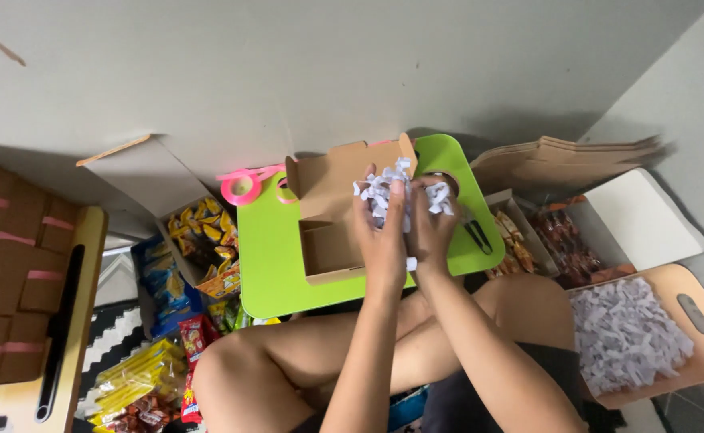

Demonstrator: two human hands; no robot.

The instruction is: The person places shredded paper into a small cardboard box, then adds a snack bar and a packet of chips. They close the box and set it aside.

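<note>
My left hand [381,232] and my right hand [430,228] are pressed together over a small green table [267,256], both closed on a clump of white shredded paper [384,188]. The clump is held just above an open brown cardboard box [328,240] that lies on the table with its lid flap up. One scrap of paper [411,263] hangs below my hands. My bare knees are folded under the table's near edge.
Pink ribbon rolls [241,189] and black scissors [477,235] lie on the table. A tray of shredded paper [626,337] sits at right, beside snack boxes [556,240] and flat cardboard [560,156]. Snack packets [199,240] and ribboned brown boxes [11,273] are at left.
</note>
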